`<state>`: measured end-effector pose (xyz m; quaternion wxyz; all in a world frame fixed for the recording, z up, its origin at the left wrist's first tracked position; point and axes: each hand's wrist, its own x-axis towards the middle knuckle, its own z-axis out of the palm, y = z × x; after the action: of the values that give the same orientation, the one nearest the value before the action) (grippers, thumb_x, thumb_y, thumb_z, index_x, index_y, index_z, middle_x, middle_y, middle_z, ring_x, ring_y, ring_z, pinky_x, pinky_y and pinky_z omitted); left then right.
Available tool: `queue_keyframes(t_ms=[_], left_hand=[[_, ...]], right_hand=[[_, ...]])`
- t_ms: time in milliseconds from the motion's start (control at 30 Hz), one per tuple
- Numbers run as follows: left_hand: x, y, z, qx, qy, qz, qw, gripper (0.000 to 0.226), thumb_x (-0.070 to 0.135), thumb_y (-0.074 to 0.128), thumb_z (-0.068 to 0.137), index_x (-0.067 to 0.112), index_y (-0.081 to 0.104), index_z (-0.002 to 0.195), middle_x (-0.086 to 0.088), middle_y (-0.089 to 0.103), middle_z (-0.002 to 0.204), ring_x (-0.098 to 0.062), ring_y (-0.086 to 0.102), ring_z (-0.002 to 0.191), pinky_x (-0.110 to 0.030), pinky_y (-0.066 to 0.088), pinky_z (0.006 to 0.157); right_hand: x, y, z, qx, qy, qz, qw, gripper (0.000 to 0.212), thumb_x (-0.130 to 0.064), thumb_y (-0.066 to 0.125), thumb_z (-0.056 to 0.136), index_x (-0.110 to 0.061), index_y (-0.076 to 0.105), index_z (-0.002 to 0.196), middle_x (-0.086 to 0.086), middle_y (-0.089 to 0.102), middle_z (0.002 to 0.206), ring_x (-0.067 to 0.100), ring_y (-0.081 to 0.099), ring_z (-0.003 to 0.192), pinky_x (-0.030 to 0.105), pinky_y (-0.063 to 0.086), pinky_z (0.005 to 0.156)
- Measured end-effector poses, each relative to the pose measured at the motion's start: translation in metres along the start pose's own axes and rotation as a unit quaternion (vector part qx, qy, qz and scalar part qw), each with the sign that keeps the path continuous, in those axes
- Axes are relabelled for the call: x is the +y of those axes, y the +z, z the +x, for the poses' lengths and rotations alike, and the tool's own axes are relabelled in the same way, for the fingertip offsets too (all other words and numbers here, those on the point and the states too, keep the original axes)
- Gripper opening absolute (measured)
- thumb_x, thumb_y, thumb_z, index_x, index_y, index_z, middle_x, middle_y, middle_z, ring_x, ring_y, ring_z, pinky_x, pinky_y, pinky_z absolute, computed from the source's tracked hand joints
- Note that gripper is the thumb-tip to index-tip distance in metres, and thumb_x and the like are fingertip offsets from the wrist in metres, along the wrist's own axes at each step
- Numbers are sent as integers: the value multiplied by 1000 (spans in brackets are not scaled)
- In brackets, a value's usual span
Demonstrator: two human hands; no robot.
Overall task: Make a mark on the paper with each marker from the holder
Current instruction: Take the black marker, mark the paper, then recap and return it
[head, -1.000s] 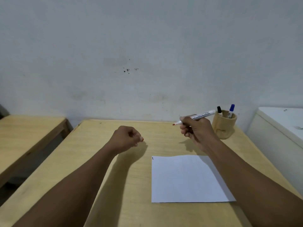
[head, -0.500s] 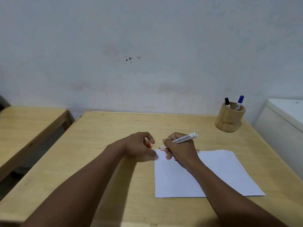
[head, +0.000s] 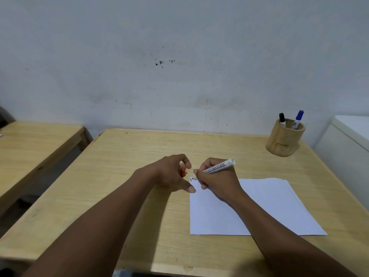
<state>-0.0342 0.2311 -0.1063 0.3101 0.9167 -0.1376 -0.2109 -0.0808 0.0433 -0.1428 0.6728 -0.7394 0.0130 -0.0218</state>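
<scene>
A white sheet of paper (head: 265,208) lies on the wooden table (head: 139,156). My right hand (head: 215,179) grips an uncapped white marker (head: 219,166), its red tip touching the paper's far left corner beside a short dark mark (head: 191,179). My left hand (head: 172,172) rests on the table just left of the paper, holding the red cap (head: 183,172), with one fingertip at the paper's edge. A round wooden holder (head: 284,139) stands at the table's far right, with a black-capped marker (head: 282,118) and a blue-capped marker (head: 299,116) upright in it.
A second wooden table (head: 34,144) stands to the left across a gap. A white cabinet (head: 351,140) adjoins the table's right side. The grey wall (head: 179,66) runs behind the table's far edge.
My right hand brought the marker from beside the holder down to the paper's far left corner. My left hand moved right to the paper's edge. The view tilted downward.
</scene>
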Motion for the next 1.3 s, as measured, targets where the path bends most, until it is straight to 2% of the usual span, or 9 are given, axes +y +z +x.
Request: queue_keyframes(t_ms=[233, 367, 433, 533, 600, 733, 867, 1133, 1300], left_hand=[[1, -5, -1, -6, 2, -14, 1000, 69, 42, 97, 57, 29, 61, 115, 8, 64, 87, -11, 62, 76, -27, 52, 73], [-8, -14, 3, 11, 27, -44, 999, 23, 33, 88, 74, 24, 79, 93, 1, 80, 93, -18, 74, 90, -32, 57, 85], [-9, -16, 6, 45, 41, -58, 996, 3, 26, 84, 81, 24, 81, 81, -1, 82, 92, -13, 73, 81, -30, 57, 79], [4, -22, 9, 85, 58, -163, 981, 12, 17, 80, 86, 6, 82, 89, 3, 79, 74, -11, 68, 68, -23, 54, 65], [23, -30, 13, 99, 79, -272, 954, 21, 18, 79, 88, -1, 79, 96, -1, 76, 78, -15, 70, 70, -22, 51, 65], [72, -41, 28, 73, 116, -447, 884, 18, 21, 74, 92, 6, 76, 101, -1, 76, 86, -15, 73, 74, -23, 52, 68], [118, -38, 48, 39, 130, -514, 847, 14, 21, 73, 92, 10, 77, 97, -1, 75, 82, -14, 71, 69, -23, 52, 65], [171, -22, 70, -9, 156, -503, 850, 34, 27, 80, 77, 5, 74, 102, -3, 73, 77, -16, 70, 66, -25, 52, 64], [183, -21, 87, 10, 162, -446, 880, 15, 22, 78, 88, 8, 75, 91, -4, 72, 75, -16, 70, 65, -25, 54, 65]], right_hand=[[-12, -2, -1, 20, 22, 19, 999, 20, -8, 78, 83, 5, 65, 77, 16, 69, 60, 24, 60, 48, 32, 51, 53], [-29, -15, 8, 97, 86, 107, 986, 19, -27, 78, 88, -12, 67, 82, 4, 63, 55, 11, 47, 37, 19, 28, 41], [-42, -27, 12, 114, 98, 158, 976, 22, -32, 81, 85, -15, 67, 81, 1, 60, 55, 9, 42, 38, 20, 25, 40], [-68, -49, 18, 81, 88, 198, 973, 21, -30, 80, 87, -14, 66, 85, 4, 63, 64, 8, 52, 43, 19, 34, 37], [-88, -68, 22, 50, 97, 239, 965, 15, -27, 71, 92, -13, 67, 88, 7, 68, 67, 11, 60, 48, 19, 39, 40], [-117, -102, 28, 52, 85, 272, 957, 16, -16, 56, 93, -8, 67, 84, 11, 70, 67, 15, 62, 47, 21, 41, 42], [-133, -121, 33, 79, 47, 252, 963, 20, -16, 60, 95, -6, 67, 79, 9, 70, 63, 13, 62, 44, 21, 41, 43], [-141, -148, 41, 107, 4, 203, 973, 19, -15, 64, 95, -5, 69, 80, 12, 71, 68, 16, 65, 49, 25, 43, 51], [-134, -163, 49, 92, -4, 175, 980, 16, -18, 70, 95, -3, 68, 88, 15, 72, 73, 16, 66, 53, 24, 46, 49]])
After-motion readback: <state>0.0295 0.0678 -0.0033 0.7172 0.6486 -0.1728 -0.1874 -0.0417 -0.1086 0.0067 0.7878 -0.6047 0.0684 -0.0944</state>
